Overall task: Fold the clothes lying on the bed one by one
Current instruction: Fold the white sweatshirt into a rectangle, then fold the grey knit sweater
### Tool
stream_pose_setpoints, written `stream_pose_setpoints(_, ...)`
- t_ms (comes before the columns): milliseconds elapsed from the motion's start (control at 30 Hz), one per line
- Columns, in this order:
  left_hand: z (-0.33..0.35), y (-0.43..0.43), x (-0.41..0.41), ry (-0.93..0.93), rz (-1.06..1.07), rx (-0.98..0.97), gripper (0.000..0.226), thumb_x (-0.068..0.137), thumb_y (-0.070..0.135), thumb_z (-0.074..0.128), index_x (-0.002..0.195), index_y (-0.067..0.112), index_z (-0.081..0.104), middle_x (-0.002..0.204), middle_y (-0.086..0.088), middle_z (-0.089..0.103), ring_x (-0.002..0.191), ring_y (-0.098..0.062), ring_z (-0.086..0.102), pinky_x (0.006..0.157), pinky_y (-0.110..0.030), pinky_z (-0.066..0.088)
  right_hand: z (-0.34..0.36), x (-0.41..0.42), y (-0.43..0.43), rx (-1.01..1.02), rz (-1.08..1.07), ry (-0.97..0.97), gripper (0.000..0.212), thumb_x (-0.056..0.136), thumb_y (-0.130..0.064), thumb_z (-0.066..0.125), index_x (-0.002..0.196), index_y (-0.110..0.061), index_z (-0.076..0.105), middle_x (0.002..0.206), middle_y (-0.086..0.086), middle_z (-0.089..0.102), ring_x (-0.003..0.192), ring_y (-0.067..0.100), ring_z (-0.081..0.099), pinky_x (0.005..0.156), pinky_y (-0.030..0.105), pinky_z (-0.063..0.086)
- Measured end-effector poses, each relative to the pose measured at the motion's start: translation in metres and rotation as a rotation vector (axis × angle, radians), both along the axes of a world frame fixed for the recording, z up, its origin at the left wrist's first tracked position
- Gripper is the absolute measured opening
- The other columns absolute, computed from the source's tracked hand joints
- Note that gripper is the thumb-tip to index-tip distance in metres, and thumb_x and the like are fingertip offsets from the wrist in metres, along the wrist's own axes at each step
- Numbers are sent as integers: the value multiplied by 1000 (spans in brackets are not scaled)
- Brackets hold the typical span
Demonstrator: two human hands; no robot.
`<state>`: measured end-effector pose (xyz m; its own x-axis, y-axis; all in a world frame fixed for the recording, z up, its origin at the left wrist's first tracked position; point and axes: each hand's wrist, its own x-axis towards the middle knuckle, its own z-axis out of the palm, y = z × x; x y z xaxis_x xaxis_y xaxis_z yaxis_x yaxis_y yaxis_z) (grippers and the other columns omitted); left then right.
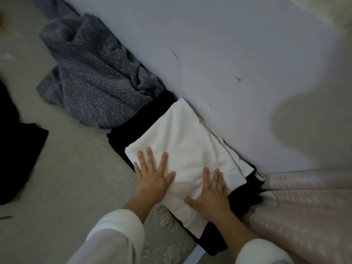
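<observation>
Head view: the white fold lies on top of a black fold, and both are stacked on the bed hard against the wall. The long axis of the white fold runs parallel to the wall, from far left to near right.

Both hands rest on its near half. The left hand lies at the edge away from the wall. The right hand lies closer to the near end. Fingers on both are straight and spread, palms flat. They press the cloth and grasp nothing.

Judgement: this item looks finished and is being smoothed.

The likely next item is the grey sweater. It lies crumpled, far left of the stack along the wall, touching the far end of the black fold. The left hand is the nearer one. A reach up and left from the stack should meet it.

A loose black cloth lies well apart at the left edge. A pink quilt lies to the right of the stack.
</observation>
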<state>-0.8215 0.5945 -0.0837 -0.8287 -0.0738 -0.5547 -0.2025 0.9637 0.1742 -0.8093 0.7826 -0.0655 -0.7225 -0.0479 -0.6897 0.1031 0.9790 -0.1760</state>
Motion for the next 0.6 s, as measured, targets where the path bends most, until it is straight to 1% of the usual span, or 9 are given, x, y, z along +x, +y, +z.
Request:
stream_pose_setpoints(100,7,-2,-7,-71,-18,39,77,86,73,7,147,35,-20,139,-13,-48,128,-39,-44,110,-56,-16,4,-5,0,35,20,-30,121,77,-75,51,145,-17,-30,153,20,-30,144,32,-24,118,45,-3)
stream_pose_setpoints(200,21,-13,-6,-84,-26,113,71,95,59,31,150,37,-7,151,-12,-35,136,-38,-35,114,-52,-12,12,-10,-7,86,39,-111,123,76,-75,53,146,-14,-28,154,23,-24,145,35,-16,119,45,9)
stream_pose_setpoints(267,31,-27,-5,0,25,211,62,98,46,37,151,33,10,159,-7,-15,145,-31,-18,119,-45,-3,24,-24,-16,145,75,-164,120,76,-70,57,150,-6,-11,156,26,2,145,36,9,113,41,27)
stream_pose_setpoints(300,35,-36,-5,89,87,265,58,98,39,40,151,29,17,160,-6,0,146,-28,-4,120,-42,6,32,-34,-23,184,132,-172,107,78,-65,59,149,-2,9,151,22,24,139,32,28,105,36,37)
stream_pose_setpoints(367,41,-56,-8,314,278,309,52,98,28,44,147,20,28,152,-7,24,139,-24,20,114,-39,25,51,-56,-47,239,344,-113,54,89,-47,55,127,-11,46,128,7,54,116,22,54,83,27,45)
stream_pose_setpoints(400,42,-67,-10,395,388,307,51,98,25,45,146,17,31,149,-8,29,136,-25,24,111,-38,29,61,-68,-64,245,427,-60,31,92,-37,52,113,-15,54,116,2,59,108,20,58,76,26,44)
stream_pose_setpoints(433,43,-79,-11,440,496,313,50,98,23,45,145,15,33,148,-10,31,135,-26,26,110,-38,30,68,-79,-83,223,465,8,19,94,-32,48,101,-16,55,104,0,60,102,20,60,71,26,42)
stream_pose_setpoints(500,34,-106,-7,452,650,329,51,97,19,48,145,11,33,147,-16,31,135,-30,27,111,-39,24,73,-96,-120,59,434,171,22,96,-33,44,99,-14,54,95,1,60,95,22,60,70,29,43)
stream_pose_setpoints(600,4,-148,16,372,710,233,56,96,18,49,147,10,28,151,-21,23,140,-33,18,114,-40,16,70,-108,-176,-192,377,300,34,95,-33,46,120,-11,52,110,6,60,102,24,57,79,33,48)
